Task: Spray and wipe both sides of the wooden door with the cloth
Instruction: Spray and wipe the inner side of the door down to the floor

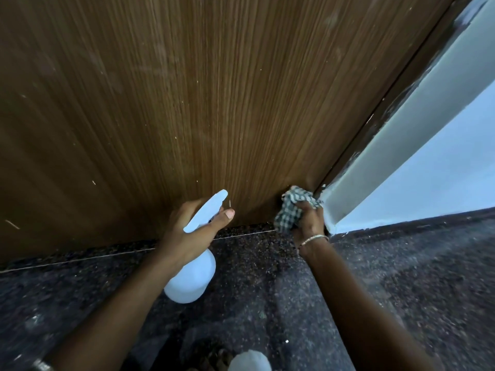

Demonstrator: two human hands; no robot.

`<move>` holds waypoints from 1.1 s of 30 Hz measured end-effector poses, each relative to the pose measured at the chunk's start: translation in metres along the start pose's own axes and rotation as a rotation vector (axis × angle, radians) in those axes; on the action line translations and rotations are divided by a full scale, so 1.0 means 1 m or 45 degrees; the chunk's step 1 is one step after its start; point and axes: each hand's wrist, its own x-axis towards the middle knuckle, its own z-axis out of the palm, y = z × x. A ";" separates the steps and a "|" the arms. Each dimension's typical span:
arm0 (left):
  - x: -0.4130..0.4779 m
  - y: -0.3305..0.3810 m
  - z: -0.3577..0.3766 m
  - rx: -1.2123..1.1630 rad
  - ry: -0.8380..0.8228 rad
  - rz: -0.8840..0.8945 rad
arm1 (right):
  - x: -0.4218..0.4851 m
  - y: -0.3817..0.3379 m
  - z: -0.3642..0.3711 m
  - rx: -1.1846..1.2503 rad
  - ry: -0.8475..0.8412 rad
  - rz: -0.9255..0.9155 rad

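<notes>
Our left hand (pixel 184 234) grips the neck of the white spray bottle (pixel 194 277), fingers curled round it, with the nozzle aimed at the foot of the wooden door (pixel 187 103). Our right hand (pixel 308 223), a bracelet (pixel 313 239) at its wrist, clenches the checked cloth (pixel 290 210) against the door's bottom right corner. The cloth is just beside the pale wall (pixel 417 167) and above the dark speckled floor (pixel 401 277). A blurred white thing (pixel 249 361) at the bottom edge is perhaps a second bottle.

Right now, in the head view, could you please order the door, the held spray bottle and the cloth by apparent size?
1. wooden door
2. spray bottle
3. cloth, partly bunched inside the right hand
</notes>
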 end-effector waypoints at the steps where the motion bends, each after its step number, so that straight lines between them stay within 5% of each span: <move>1: 0.001 0.000 0.000 0.007 0.004 0.002 | 0.002 0.006 0.009 -0.082 0.004 -0.065; 4: 0.002 -0.003 -0.002 0.012 0.024 0.001 | -0.003 0.011 0.033 -0.383 0.220 -0.357; 9: 0.004 -0.010 -0.005 0.007 0.018 -0.024 | -0.002 0.019 0.038 -0.302 0.263 -0.522; 14: 0.007 -0.015 -0.006 0.025 0.022 -0.022 | 0.000 0.013 0.044 0.233 0.219 -0.210; 18: 0.009 -0.016 -0.004 0.042 0.032 -0.028 | 0.003 -0.004 0.025 0.525 -0.099 0.203; 21: 0.011 -0.013 -0.001 0.031 0.017 -0.004 | 0.009 -0.004 0.009 0.722 -0.060 0.369; 28: 0.010 -0.014 -0.003 0.013 0.001 0.020 | 0.053 0.028 0.000 0.174 0.347 0.190; 33: 0.008 -0.017 -0.008 0.037 0.028 0.007 | 0.049 0.046 0.016 -0.189 0.160 0.175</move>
